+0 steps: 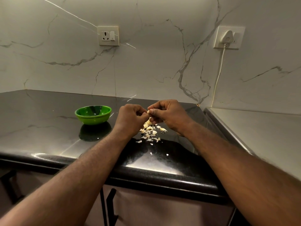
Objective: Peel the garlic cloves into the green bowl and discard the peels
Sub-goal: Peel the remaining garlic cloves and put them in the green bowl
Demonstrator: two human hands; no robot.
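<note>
Two hands, left hand [130, 118] and right hand [169, 114], pinch one garlic clove [148, 111]; green bowl [93, 119] at their 9 o'clock, peels [150, 132] at 6. Clove likely light, slick, papery skin: grip the ends.

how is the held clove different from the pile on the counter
The clove is one piece, pinched in the air between left hand and right hand; the pile is many scattered bits lying on the counter. Both are pale and outside the bowl.
</note>
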